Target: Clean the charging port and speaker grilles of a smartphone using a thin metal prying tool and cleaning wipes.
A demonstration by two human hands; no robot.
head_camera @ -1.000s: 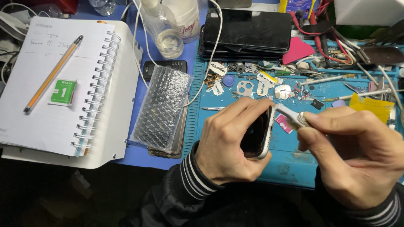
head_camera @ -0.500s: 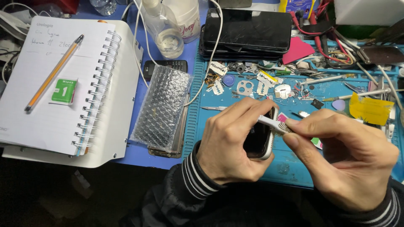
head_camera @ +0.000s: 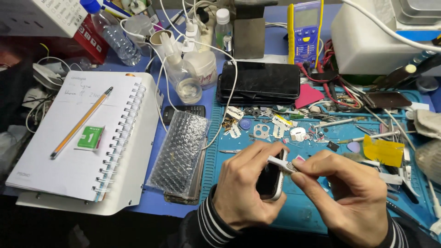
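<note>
The phone (head_camera: 272,177) sits upright on edge in your left hand (head_camera: 245,188), fingers curled tight around it, above the blue mat (head_camera: 303,213). Your right hand (head_camera: 353,193) pinches a thin white tool (head_camera: 281,163), now lower and closer against the phone's top edge than before.

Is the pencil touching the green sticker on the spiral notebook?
Apart. The head view shows bare white page between the pencil and the green sticker on the notebook.
</note>
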